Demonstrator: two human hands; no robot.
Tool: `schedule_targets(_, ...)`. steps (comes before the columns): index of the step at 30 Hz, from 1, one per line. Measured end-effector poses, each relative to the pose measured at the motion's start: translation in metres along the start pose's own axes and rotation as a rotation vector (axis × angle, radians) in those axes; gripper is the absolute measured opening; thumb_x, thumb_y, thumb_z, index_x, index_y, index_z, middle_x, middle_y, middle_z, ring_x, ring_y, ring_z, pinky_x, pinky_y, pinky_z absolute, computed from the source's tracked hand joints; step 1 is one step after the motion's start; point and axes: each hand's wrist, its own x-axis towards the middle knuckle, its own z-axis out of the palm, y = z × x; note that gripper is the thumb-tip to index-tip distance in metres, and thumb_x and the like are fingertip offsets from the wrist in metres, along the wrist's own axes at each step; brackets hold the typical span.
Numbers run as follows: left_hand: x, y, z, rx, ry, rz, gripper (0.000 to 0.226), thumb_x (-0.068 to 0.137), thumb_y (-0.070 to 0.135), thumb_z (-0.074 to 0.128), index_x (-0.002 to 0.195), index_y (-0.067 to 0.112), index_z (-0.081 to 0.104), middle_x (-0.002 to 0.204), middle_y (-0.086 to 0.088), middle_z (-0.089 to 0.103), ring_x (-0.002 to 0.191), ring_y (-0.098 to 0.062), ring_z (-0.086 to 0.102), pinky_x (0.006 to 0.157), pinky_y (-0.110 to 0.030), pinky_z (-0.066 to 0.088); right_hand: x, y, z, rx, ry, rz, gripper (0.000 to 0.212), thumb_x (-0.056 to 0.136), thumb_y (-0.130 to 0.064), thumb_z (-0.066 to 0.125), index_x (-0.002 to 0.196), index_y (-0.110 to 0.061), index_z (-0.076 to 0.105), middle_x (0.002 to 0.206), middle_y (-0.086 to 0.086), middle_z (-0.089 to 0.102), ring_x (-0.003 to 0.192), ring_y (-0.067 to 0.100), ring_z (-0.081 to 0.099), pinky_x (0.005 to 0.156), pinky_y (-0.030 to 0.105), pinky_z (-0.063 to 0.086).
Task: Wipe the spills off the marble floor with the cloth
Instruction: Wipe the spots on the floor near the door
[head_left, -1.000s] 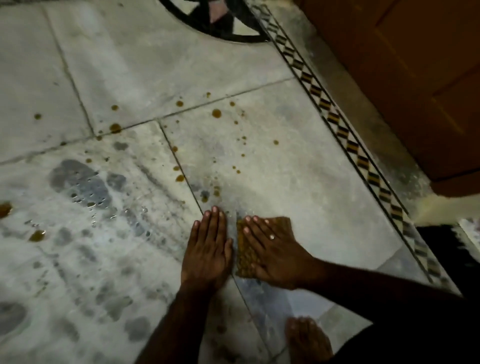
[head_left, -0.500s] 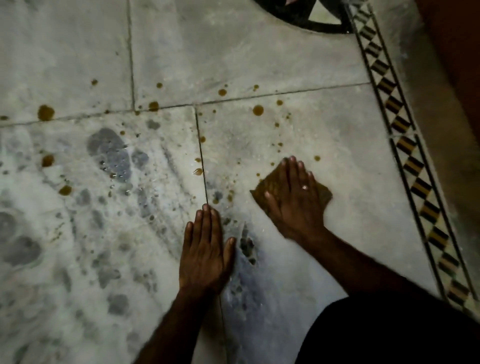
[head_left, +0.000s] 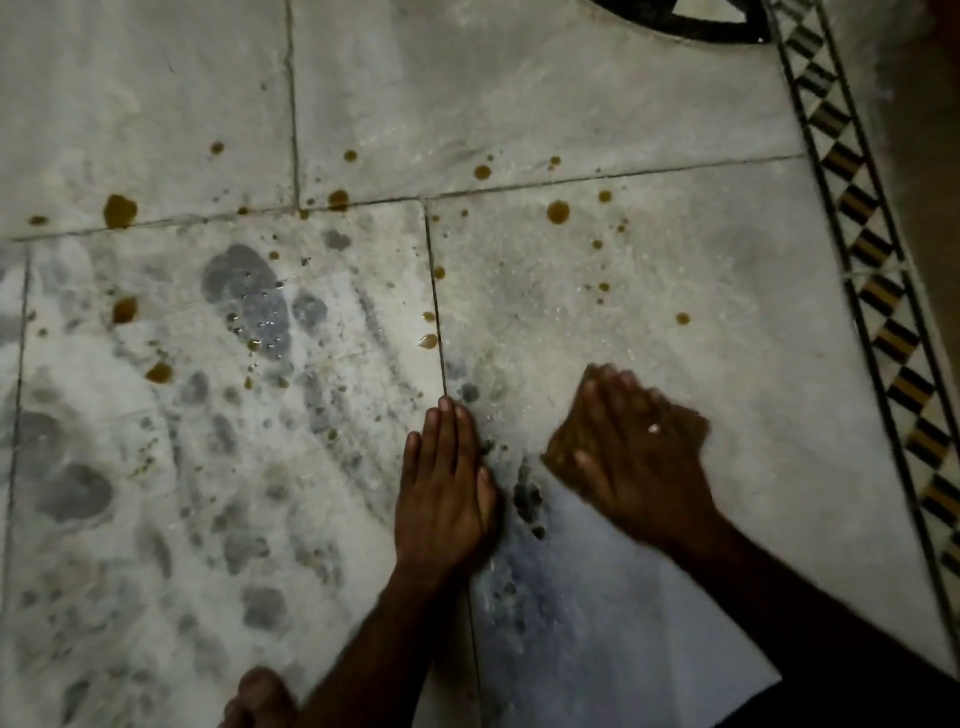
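My right hand (head_left: 631, 452) presses flat on a brown cloth (head_left: 685, 423) on the marble floor (head_left: 519, 93); the cloth shows only at the hand's edges and is blurred. My left hand (head_left: 444, 488) lies flat on the floor, palm down, fingers together, along a tile joint. Brown spills dot the tiles beyond both hands: a large drop (head_left: 558, 212) ahead of the right hand, a small one (head_left: 682, 318) to its right, and a bigger blot (head_left: 119, 209) at far left. Grey wet smears (head_left: 249, 296) cover the left tile.
A black, white and brown patterned border strip (head_left: 878, 291) runs down the right side. A dark curved inlay (head_left: 691, 21) sits at the top. A bare foot (head_left: 260, 699) shows at the bottom edge. My dark clothing fills the lower right corner.
My right hand slid the cloth away over the right tile, then drew it back toward me and the left hand. The left hand stayed planted. The drops near the joint are gone.
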Motion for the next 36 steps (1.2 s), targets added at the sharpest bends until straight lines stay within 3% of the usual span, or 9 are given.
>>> schedule_targets(3, 0.006, 0.007, 0.001, -0.005, -0.002, -0.028, 0.065, 0.096, 0.029, 0.031, 0.154, -0.001, 0.029, 0.162, -0.019, 0.027, 0.152, -0.03, 0.024, 0.124, -0.047, 0.017, 0.06, -0.005, -0.003, 0.019, -0.003, 0.136, 0.071, 0.106, -0.045, 0.035, 0.162, -0.003, 0.026, 0.169, 0.02, 0.027, 0.156, 0.038, 0.028, 0.127, 0.054, 0.023)
schedule_targets(11, 0.008, 0.005, -0.005, -0.082, 0.053, 0.074, 0.066, 0.093, 0.028, 0.034, 0.151, -0.004, 0.034, 0.16, -0.022, 0.028, 0.15, -0.031, 0.024, 0.123, -0.044, 0.011, -0.005, -0.04, -0.001, 0.031, -0.014, -0.251, 0.064, 0.107, -0.046, 0.04, 0.16, -0.012, 0.037, 0.17, 0.011, 0.027, 0.157, 0.03, 0.028, 0.128, 0.048, 0.022)
schedule_targets(16, 0.033, 0.036, 0.002, -0.072, 0.012, 0.068, 0.065, 0.094, 0.029, 0.035, 0.152, -0.003, 0.034, 0.161, -0.021, 0.028, 0.15, -0.033, 0.028, 0.121, -0.046, 0.02, -0.013, 0.04, 0.001, -0.212, 0.076, 0.303, 0.068, 0.109, -0.038, 0.041, 0.159, 0.005, 0.026, 0.167, 0.026, 0.026, 0.155, 0.043, 0.026, 0.123, 0.057, 0.03)
schedule_targets(18, 0.046, 0.045, 0.007, -0.069, -0.005, 0.059, 0.065, 0.097, 0.03, 0.033, 0.153, -0.002, 0.03, 0.163, -0.02, 0.025, 0.152, -0.031, 0.024, 0.122, -0.047, 0.019, 0.038, 0.055, -0.001, -0.087, 0.1, 0.47, 0.07, 0.11, -0.042, 0.032, 0.162, 0.003, 0.019, 0.169, 0.026, 0.021, 0.157, 0.041, 0.022, 0.126, 0.056, 0.025)
schedule_targets(21, 0.058, 0.05, 0.012, -0.057, -0.003, 0.058, 0.064, 0.098, 0.029, 0.033, 0.154, -0.001, 0.028, 0.163, -0.019, 0.025, 0.152, -0.03, 0.023, 0.123, -0.046, 0.019, 0.093, 0.032, 0.008, 0.006, 0.089, 0.346, 0.071, 0.109, -0.047, 0.027, 0.161, 0.0, 0.025, 0.168, 0.024, 0.024, 0.156, 0.041, 0.025, 0.127, 0.055, 0.022)
schedule_targets(26, 0.051, 0.04, 0.008, -0.095, 0.02, 0.108, 0.066, 0.094, 0.028, 0.034, 0.152, -0.002, 0.032, 0.161, -0.02, 0.028, 0.151, -0.032, 0.026, 0.123, -0.048, 0.017, 0.013, 0.011, -0.001, -0.014, -0.021, -0.131, 0.066, 0.107, -0.045, 0.038, 0.162, -0.01, 0.03, 0.171, 0.013, 0.023, 0.158, 0.031, 0.024, 0.128, 0.049, 0.022)
schedule_targets(29, 0.052, 0.043, 0.01, -0.084, 0.009, 0.098, 0.067, 0.094, 0.028, 0.037, 0.154, 0.0, 0.03, 0.163, -0.018, 0.026, 0.152, -0.03, 0.024, 0.123, -0.048, 0.019, 0.002, 0.061, -0.001, -0.082, 0.064, 0.045, 0.067, 0.107, -0.04, 0.044, 0.161, -0.004, 0.029, 0.17, 0.018, 0.025, 0.156, 0.037, 0.027, 0.124, 0.056, 0.029)
schedule_targets(33, 0.05, 0.044, 0.014, -0.079, 0.015, 0.097, 0.066, 0.094, 0.026, 0.037, 0.154, -0.001, 0.028, 0.163, -0.019, 0.025, 0.152, -0.031, 0.023, 0.123, -0.048, 0.019, 0.101, 0.077, 0.002, -0.028, 0.078, 0.414, 0.071, 0.11, -0.049, 0.02, 0.162, -0.001, 0.025, 0.169, 0.022, 0.024, 0.157, 0.038, 0.025, 0.127, 0.053, 0.023)
schedule_targets(36, 0.053, 0.043, 0.014, -0.103, 0.037, 0.071, 0.065, 0.095, 0.026, 0.035, 0.152, -0.004, 0.032, 0.162, -0.021, 0.028, 0.151, -0.034, 0.026, 0.123, -0.048, 0.02, 0.139, 0.032, 0.008, -0.019, 0.114, 0.194, 0.069, 0.109, -0.049, 0.029, 0.16, -0.002, 0.032, 0.167, 0.022, 0.031, 0.154, 0.039, 0.032, 0.126, 0.053, 0.025)
